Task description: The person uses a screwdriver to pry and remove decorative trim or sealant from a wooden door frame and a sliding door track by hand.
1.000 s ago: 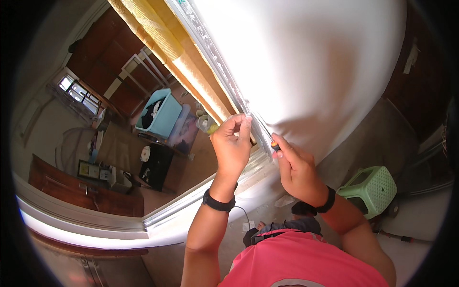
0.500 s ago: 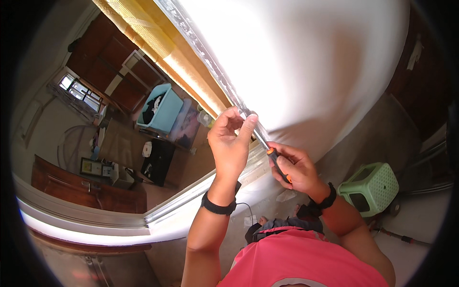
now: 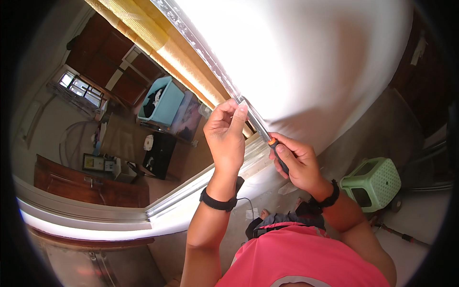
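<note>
In my right hand point(image 3: 302, 166) is a screwdriver point(image 3: 278, 154) with a black and orange handle, my fingers wrapped round the grip. Its metal shaft slants up and left toward the edge of a silvery window frame point(image 3: 200, 50). My left hand point(image 3: 225, 136) is closed in a pinch of thumb and forefinger near the shaft's far end, close against that frame. The fingertips cover the screwdriver's tip, and whatever small thing they may hold is hidden.
Bright white wall point(image 3: 306, 62) lies right of the frame, and a yellow curtain point(image 3: 165, 50) hangs along its left. Past the opening are a light blue bin point(image 3: 162, 107) and a wooden door point(image 3: 91, 186). A green plastic stool point(image 3: 373, 184) stands on the floor at right.
My left hand has shifted slightly up and left. The screwdriver's handle has turned and sits a little higher within my right hand's grip. The view has tilted slightly.
</note>
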Motion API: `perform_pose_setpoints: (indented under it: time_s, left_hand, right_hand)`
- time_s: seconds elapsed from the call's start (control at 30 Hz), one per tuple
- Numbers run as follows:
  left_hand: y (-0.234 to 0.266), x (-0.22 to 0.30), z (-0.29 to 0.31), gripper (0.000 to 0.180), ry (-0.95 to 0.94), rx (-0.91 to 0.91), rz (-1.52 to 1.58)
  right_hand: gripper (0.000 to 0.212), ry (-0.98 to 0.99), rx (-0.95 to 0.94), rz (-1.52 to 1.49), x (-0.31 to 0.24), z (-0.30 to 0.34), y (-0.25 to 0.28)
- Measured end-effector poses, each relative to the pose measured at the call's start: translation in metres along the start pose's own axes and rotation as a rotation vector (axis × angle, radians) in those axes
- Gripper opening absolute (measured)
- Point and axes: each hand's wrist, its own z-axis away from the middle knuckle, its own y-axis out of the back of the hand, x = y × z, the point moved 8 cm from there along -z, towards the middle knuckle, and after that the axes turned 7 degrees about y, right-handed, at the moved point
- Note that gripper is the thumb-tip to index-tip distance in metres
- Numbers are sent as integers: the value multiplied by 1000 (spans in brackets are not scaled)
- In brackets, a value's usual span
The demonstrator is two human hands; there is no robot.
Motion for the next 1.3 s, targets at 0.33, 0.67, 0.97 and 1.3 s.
perform_pose_setpoints:
  time_s: [0.33,0.67,0.97,1.3]
  left_hand:
    - [-5,8,2,7,-17,27,-15]
    - [-6,16,4,11,-28,27,-59]
    - [-3,19,2,16,-19,19,-133]
    - [-8,37,0,17,-67,19,-202]
  right_hand:
    - [32,108,43,283,-18,-4,0]
    - [30,245,36,446,-30,-7,-6]
    - [30,233,41,398,-36,-12,-12]
    - [28,278,39,467,-52,-8,-12]
